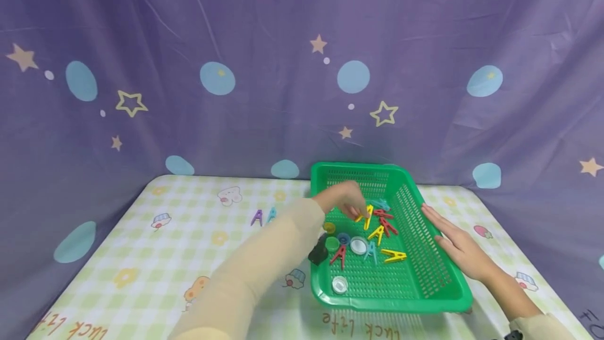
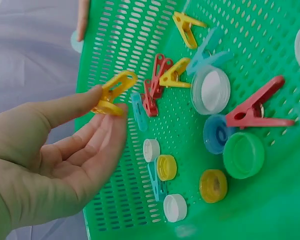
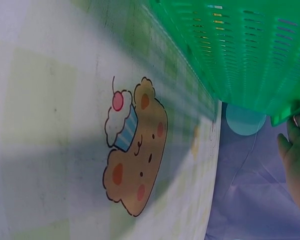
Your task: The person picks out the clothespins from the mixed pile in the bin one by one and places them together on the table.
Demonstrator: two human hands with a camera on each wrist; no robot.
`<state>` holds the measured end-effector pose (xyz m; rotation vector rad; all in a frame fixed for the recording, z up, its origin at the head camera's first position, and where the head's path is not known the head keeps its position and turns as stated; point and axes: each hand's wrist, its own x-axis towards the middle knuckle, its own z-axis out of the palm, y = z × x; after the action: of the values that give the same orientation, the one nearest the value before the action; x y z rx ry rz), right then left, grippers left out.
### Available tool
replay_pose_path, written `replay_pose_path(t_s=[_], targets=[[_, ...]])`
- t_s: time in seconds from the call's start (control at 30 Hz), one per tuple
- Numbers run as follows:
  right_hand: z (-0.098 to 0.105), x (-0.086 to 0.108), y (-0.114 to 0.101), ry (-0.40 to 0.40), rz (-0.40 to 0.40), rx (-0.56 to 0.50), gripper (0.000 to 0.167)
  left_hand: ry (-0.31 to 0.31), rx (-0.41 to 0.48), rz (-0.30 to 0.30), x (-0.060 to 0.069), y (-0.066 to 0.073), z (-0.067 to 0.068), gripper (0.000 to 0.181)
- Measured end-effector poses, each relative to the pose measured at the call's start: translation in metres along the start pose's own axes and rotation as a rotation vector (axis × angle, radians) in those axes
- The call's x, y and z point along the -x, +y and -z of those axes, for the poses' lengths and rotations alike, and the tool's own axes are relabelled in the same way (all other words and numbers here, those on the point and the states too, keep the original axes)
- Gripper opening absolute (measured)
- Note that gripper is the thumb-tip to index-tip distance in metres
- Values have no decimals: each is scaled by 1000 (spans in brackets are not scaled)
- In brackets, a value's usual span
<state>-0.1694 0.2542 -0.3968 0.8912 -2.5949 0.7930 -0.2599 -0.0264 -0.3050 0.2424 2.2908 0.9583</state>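
A green basket [image 1: 391,306] stands on the table, holding clothespins and bottle caps. Over its far part my left hand [image 1: 346,201] pinches a yellow clothespin [image 1: 368,216] between thumb and fingers; the left wrist view shows the hand [image 2: 60,155] and the clothespin [image 2: 119,86] closely. Below it lie red clothespins [image 2: 160,72], two more yellow ones, blue ones, a red one [image 2: 255,107] nearer, and white, yellow, blue and green caps [image 2: 244,155]. My right hand [image 1: 464,251] rests with extended fingers on the basket's right rim; the right wrist view shows it [image 3: 297,160] at the rim.
Left of the basket, a purple clothespin [image 1: 257,218] and a blue clothespin [image 1: 271,215] lie on the checked tablecloth [image 1: 189,240]. A purple curtain [image 1: 264,25] hangs behind the table. Something black [image 1: 318,251] sits by the left wrist at the basket's left rim.
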Motion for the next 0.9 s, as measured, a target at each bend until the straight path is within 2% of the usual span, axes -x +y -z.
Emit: replay_pose_path(t_s=[0.13, 0.3, 0.6, 0.73, 0.9], targets=[[-1, -1, 1, 8, -3, 7, 54, -34, 112, 5, 3, -9, 3, 10], [-2, -2, 2, 15, 1, 12, 54, -42, 152, -5, 11, -20, 9, 8], [-3, 0, 4, 28, 15, 4, 55, -80, 175, -51, 37, -35, 20, 13], [-1, 0, 2, 30, 20, 5, 55, -70, 191, -62, 50, -44, 30, 19], [-1, 0, 1, 27, 20, 3, 55, -40, 202, -37, 60, -59, 40, 30]])
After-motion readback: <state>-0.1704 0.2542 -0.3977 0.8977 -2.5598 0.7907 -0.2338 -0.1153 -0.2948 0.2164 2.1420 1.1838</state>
